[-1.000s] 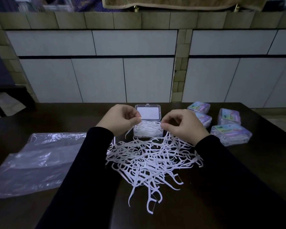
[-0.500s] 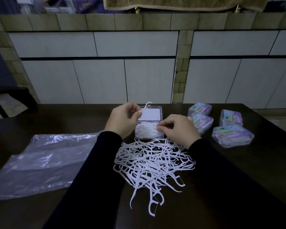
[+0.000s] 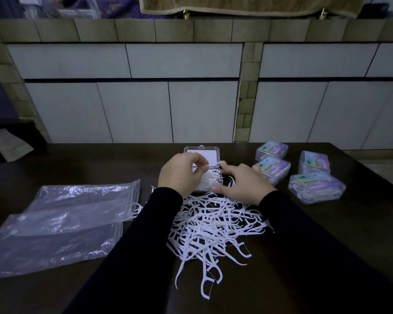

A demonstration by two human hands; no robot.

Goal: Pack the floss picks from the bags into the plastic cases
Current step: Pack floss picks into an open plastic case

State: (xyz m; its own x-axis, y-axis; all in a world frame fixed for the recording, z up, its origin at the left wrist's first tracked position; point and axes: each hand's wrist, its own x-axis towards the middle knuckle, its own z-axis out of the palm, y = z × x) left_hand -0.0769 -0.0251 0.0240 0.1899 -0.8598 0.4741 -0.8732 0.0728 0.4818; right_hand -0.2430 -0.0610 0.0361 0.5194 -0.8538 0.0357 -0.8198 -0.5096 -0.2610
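A loose heap of white floss picks [image 3: 213,225] lies on the dark table in front of me. Behind it stands an open clear plastic case [image 3: 210,181] with its lid [image 3: 202,154] raised and picks inside. My left hand [image 3: 182,173] hovers over the case's left side, fingers curled, pinching picks down into it. My right hand [image 3: 241,182] rests at the case's right side with fingers spread, thumb against its front edge.
Two empty clear zip bags [image 3: 61,223] lie flat at the left. Several closed, filled cases with coloured labels [image 3: 315,186] sit at the right. A tiled wall stands behind the table's far edge [image 3: 123,145].
My left hand has lowered a pick from above the lid into the case. My right hand has spread out beside the case instead of pinching picks.
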